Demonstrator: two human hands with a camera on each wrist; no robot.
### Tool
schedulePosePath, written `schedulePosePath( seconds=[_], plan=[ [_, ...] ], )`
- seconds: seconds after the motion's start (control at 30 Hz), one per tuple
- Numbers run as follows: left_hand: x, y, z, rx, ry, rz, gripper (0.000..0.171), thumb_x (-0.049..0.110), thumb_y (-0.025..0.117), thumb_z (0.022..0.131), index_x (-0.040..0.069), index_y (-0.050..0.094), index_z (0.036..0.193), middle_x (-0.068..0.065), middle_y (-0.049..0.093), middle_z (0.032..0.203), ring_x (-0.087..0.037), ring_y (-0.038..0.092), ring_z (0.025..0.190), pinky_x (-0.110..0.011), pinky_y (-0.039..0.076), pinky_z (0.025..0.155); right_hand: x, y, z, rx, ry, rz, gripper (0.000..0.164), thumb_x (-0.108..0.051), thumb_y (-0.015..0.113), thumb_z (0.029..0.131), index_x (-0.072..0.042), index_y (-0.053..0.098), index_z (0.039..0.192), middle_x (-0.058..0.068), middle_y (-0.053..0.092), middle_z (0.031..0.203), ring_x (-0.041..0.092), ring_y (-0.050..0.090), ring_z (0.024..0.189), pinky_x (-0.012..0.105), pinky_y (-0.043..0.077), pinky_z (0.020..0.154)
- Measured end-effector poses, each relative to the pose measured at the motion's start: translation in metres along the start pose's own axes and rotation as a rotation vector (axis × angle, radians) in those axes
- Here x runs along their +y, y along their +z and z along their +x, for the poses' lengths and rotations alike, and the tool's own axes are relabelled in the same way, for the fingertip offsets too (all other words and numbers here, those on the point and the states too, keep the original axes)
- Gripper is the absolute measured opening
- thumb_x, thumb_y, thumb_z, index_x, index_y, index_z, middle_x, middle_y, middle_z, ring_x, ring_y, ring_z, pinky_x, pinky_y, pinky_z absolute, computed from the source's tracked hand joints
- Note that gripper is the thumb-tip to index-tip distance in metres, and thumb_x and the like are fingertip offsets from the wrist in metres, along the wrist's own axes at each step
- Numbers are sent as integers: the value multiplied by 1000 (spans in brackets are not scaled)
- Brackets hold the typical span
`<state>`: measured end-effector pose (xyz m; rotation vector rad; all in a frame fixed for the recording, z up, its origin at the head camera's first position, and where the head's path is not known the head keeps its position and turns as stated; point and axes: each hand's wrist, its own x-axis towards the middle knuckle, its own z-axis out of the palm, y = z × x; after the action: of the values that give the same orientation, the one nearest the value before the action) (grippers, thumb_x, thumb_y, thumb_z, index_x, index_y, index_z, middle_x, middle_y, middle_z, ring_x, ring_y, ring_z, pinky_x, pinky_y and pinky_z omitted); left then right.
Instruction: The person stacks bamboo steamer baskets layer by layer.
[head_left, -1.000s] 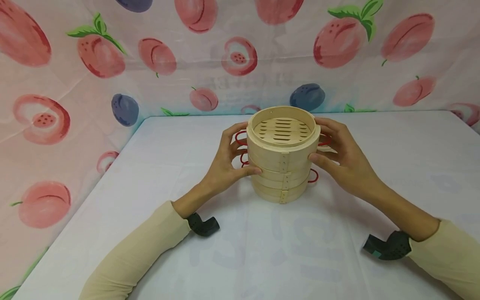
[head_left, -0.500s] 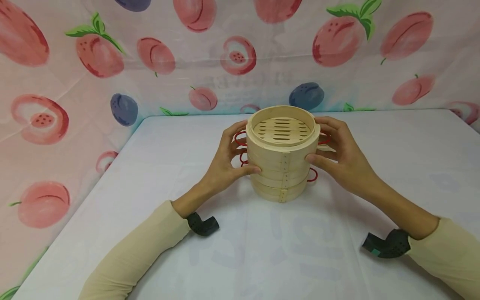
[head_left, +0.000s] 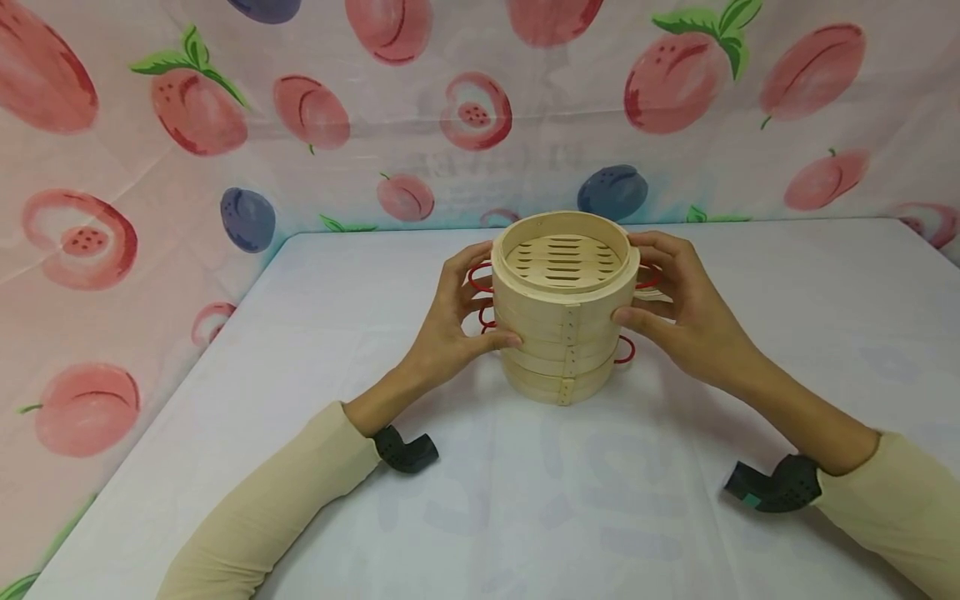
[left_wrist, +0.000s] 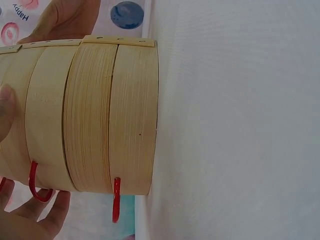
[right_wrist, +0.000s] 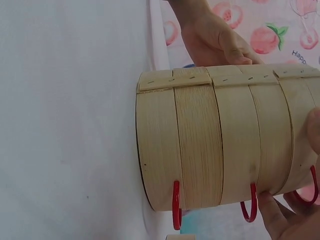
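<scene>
Bamboo steamer [head_left: 564, 321] stands upright on a white table [head_left: 517, 500] | Left hand [head_left: 457, 315] grips its side, thumb in front | Right hand [head_left: 692, 321] grips opposite, thumb slightly higher | Looks light, stiff, hardly slippery; tiers [right_wrist: 157, 145] could part | Sides, rather than red handles [right_wrist: 176, 204], seem the surest hold

Across the top of the frame, a pale pink backdrop [head_left: 540, 108] is hung, printed with peaches [head_left: 678, 83], blue fruits [head_left: 612, 192] and green leaves [head_left: 697, 22]; at the left it is continued beside the table [head_left: 525, 500]. From mid-frame downward, the table is covered by a white cloth [head_left: 825, 333]. Soft light is spread fairly evenly.
</scene>
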<state>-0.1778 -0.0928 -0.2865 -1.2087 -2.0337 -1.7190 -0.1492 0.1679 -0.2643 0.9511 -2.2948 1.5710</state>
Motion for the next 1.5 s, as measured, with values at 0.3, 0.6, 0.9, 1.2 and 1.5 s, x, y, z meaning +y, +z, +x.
schedulePosePath(
  seconds=[0.3,0.6,0.9,1.2,1.5],
  plan=[
    [0,-1,0,-8,-4,4,93,-12,74,63,-1,15,134,-19,29,133,-24,49,105,-46,43,83,3,-3,3,-19,-12,-13,73,14,59,77,-8,23,136,16,37,128,22,45,111,22,45,82],
    [1,1,1,-11,13,-11,92,-16,72,63,-2,15,133,-20,26,134,-26,46,109,-48,42,83,9,-6,6,-48,-38,77,71,15,57,78,-6,23,136,20,34,130,23,47,104,21,46,81],
    [0,1,1,-13,23,-22,92,-16,72,62,-3,14,133,-21,27,133,-27,47,109,-48,42,83,12,-8,7,-49,-29,113,72,16,58,77,-6,24,136,20,34,131,24,46,105,22,47,78],
    [0,1,-1,-6,39,-34,89,18,74,72,-3,14,133,-23,29,131,-29,46,107,-50,42,80,20,-9,6,-43,-28,120,72,16,59,76,-6,25,135,18,35,131,25,44,109,24,48,77],
    [-3,3,-2,12,20,-16,83,31,68,78,0,16,135,-19,31,130,-25,47,107,-48,41,81,28,-11,4,-40,-25,197,68,15,57,78,-5,26,134,17,32,132,26,41,114,28,50,73]
  ],
)
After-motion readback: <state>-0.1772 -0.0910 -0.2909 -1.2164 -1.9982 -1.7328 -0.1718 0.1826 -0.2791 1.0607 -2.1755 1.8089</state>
